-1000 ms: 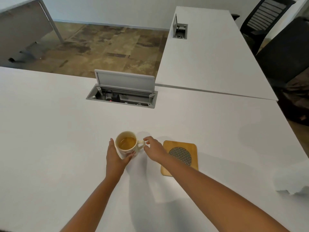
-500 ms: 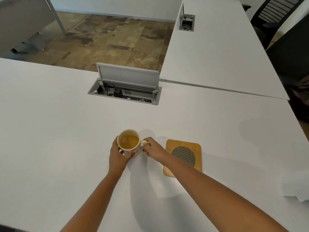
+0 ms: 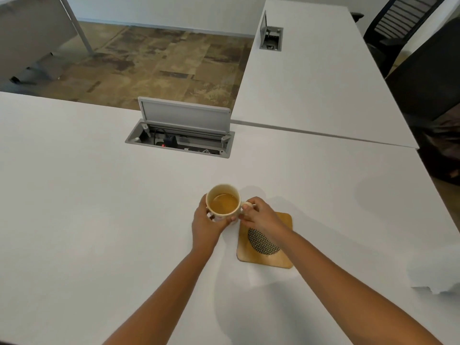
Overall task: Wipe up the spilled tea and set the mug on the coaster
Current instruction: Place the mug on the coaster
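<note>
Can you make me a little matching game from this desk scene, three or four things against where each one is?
Things:
1. mug
2. coaster
3. cable box
4. paper towel

Places:
A. at the right edge of the desk
B. held between both hands
C. sunk into the desk, lid raised
D. flat on the desk, partly under the right wrist

Pairs: 1-B, 2-D, 3-C, 4-A

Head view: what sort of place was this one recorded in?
Most likely an office or meeting room. Long white desks are joined together, each with a flip-up cable box of power sockets set into the top, and a black mesh office chair stands by the far desk.
</note>
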`<state>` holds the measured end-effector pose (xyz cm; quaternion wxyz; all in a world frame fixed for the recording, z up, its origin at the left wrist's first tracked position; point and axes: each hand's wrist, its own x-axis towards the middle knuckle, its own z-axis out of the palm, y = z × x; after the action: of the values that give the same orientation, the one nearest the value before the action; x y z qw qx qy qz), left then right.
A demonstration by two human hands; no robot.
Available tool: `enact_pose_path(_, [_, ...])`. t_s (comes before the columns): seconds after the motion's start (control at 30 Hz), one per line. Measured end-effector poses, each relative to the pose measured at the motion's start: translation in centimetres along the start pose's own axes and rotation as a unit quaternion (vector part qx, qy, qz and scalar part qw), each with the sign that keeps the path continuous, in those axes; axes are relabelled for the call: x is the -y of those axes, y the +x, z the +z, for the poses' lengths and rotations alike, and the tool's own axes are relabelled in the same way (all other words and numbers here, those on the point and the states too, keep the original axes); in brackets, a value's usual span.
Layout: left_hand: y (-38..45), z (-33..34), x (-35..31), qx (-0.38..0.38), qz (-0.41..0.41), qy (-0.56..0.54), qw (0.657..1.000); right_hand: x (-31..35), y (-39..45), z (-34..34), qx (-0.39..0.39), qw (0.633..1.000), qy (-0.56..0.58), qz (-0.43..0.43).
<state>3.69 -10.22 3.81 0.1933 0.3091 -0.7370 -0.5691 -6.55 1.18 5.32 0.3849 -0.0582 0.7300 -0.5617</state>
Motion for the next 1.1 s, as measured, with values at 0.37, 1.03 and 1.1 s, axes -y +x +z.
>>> enact_pose_path(0.37, [-3.1, 6.1, -0.9, 0.094, -0.003, 0.011, 0.995, -3.6, -4.3, -6.4, -0.073, 0.995, 0.053, 0.034])
enact_pose_path(1.03, [-3.7, 8.4, -0.6, 0.158, 0.009, 0.087, 0.984, -6.2, -5.6, -8.2, -0.129, 0.985, 0.098, 0.057])
enact_pose_path(1.1, [-3.7, 8.4, -0.6, 0.161, 0.012, 0.090, 0.983, -6.4, -5.6, -8.1, -0.133, 0.984, 0.101, 0.059])
